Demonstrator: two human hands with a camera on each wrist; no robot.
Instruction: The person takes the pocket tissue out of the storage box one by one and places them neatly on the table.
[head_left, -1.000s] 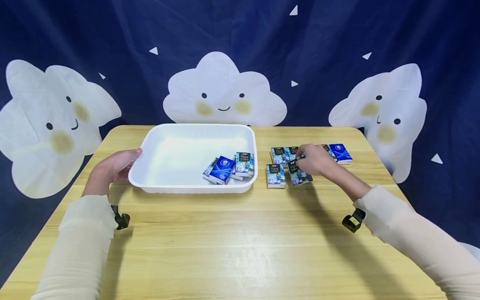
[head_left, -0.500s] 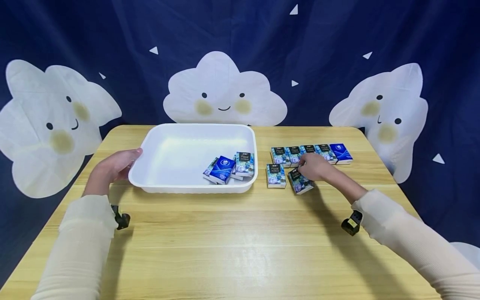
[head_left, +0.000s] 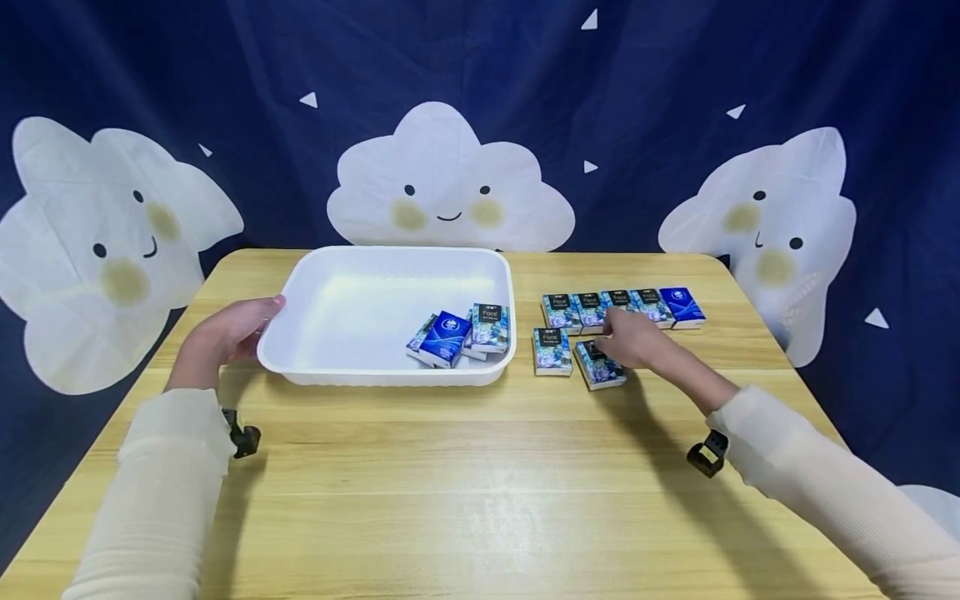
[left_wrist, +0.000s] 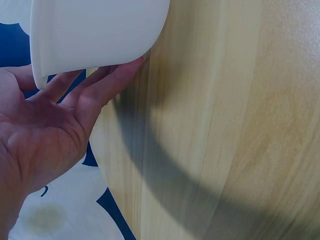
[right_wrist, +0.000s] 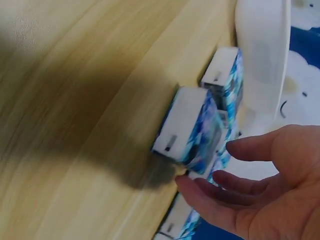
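Packet down, fingers loosening

From my distant seat, the change I notice is at the right hand (head_left: pixel 633 337). A second ago the floral packet (head_left: pixel 600 372) was tipped up nearer the back row (head_left: pixel 617 298); now it lies almost flat on the table (head_left: pixel 450 467), a little askew beside its front-row neighbour (head_left: pixel 552 353). I take that to mean the placing of this one is nearly done, bar some straightening. In the right wrist view the thumb and fingers stand apart around its far end, gently bent, with no firm grip that I can see (whether a fingertip touches the packet, I can't tell). The left hand (head_left: pixel 236 327) hasn't shifted: its thumb is at the rim of the white tray (head_left: pixel 386 378), fingers beneath the wall, holding that end.

The tray looks like smooth plastic, round-cornered, with a rolled lip. A glossy blue packet (head_left: pixel 446 336) and a floral-printed one (head_left: pixel 490 327) lie in its near right corner, with others partly covered. The packets are small slabs with shiny printed faces and white sides, and I'd expect them to give slightly under a pinch. The tabletop is pale, streaky wood grain with a soft sheen.
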